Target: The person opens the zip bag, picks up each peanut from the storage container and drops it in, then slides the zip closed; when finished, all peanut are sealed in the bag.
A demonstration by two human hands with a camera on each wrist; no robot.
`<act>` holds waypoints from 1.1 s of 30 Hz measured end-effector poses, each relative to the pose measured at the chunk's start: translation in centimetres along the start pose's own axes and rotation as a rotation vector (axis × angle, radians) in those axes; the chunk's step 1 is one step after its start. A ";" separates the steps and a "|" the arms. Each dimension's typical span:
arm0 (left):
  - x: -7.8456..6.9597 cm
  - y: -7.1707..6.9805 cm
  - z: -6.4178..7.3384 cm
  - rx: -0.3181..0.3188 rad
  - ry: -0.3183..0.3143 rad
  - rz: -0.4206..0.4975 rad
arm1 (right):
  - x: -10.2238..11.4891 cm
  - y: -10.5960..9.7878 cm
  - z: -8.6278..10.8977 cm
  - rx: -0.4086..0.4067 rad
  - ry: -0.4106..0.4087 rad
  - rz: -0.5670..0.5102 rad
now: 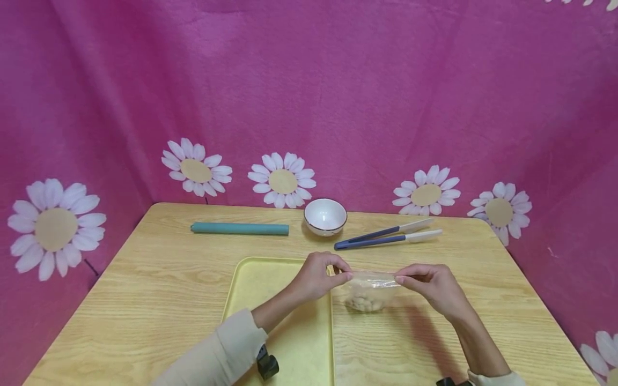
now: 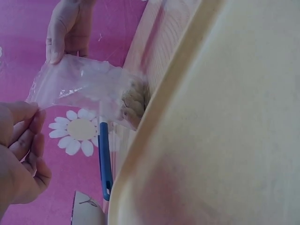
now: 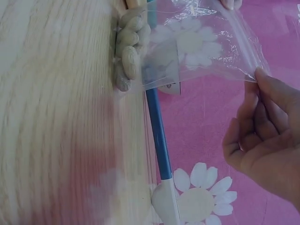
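A clear plastic bag (image 1: 374, 287) hangs upright between both hands, just right of the tray. My left hand (image 1: 318, 276) pinches the left end of its top edge between thumb and finger. My right hand (image 1: 434, 289) pinches the right end likewise. Several tan oval pieces, like nuts in their shells (image 3: 129, 51), lie at the bottom of the bag. In the left wrist view the bag (image 2: 70, 86) is stretched between the hands, its top edge flat. Whether its bottom touches the table cannot be told.
A yellow tray (image 1: 285, 343) lies under my left forearm on the wooden table (image 1: 145, 289). Towards the back are a teal rod-like tube (image 1: 241, 229), a white bowl (image 1: 325, 216) and blue-and-white tongs (image 1: 381, 238). A pink flowered cloth (image 1: 338, 107) hangs around the table.
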State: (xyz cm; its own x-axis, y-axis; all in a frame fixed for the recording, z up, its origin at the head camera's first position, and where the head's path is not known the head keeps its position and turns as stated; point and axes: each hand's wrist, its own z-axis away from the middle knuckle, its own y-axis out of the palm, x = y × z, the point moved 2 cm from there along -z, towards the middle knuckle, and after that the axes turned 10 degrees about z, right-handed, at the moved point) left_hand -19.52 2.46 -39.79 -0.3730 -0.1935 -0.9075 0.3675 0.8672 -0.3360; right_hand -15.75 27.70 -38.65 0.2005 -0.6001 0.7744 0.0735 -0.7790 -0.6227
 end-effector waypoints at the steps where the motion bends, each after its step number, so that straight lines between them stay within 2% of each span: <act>1: -0.1 -0.1 0.1 0.004 0.001 0.001 | 0.0 -0.1 0.0 -0.014 0.011 0.007; 5: -0.5 -0.2 0.2 0.008 0.009 0.012 | 0.2 -0.7 0.1 -0.030 0.049 0.020; 9: -1.0 -0.2 0.4 0.049 -0.002 0.062 | 0.4 -1.4 0.4 0.055 0.004 0.017; 12: -1.5 -0.1 0.6 0.151 -0.052 0.174 | 0.5 -2.1 0.7 0.169 -0.072 -0.028; 15: -1.9 0.0 0.8 0.277 -0.136 0.302 | 0.5 -2.7 1.0 0.289 -0.131 -0.085; 17: -1.9 0.1 0.7 0.335 -0.187 0.344 | 0.4 -3.0 0.9 0.350 -0.128 -0.096; 19: -1.5 0.2 0.5 0.354 -0.209 0.345 | 0.2 -2.9 0.6 0.383 -0.091 -0.084; 22: -0.3 0.4 0.1 0.313 -0.221 0.343 | -0.4 -2.4 -0.2 0.388 -0.018 -0.048; 26: 1.2 0.6 -0.5 0.211 -0.217 0.324 | -0.9 -1.7 -1.3 0.344 0.049 0.013; 30: 2.0 0.7 -1.3 0.133 -0.209 0.240 | -1.4 -1.3 -2.3 0.296 0.076 0.080; 33: 2.5 0.8 -1.9 0.098 -0.230 0.170 | -2.2 -0.9 -3.2 0.284 0.089 0.100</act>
State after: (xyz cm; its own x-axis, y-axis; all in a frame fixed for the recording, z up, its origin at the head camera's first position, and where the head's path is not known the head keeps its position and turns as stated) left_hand -21.82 3.57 -41.87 -0.1003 -0.1581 -0.9823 0.4926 0.8499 -0.1871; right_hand -19.35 29.09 -39.42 0.1347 -0.6946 0.7067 0.3307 -0.6408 -0.6929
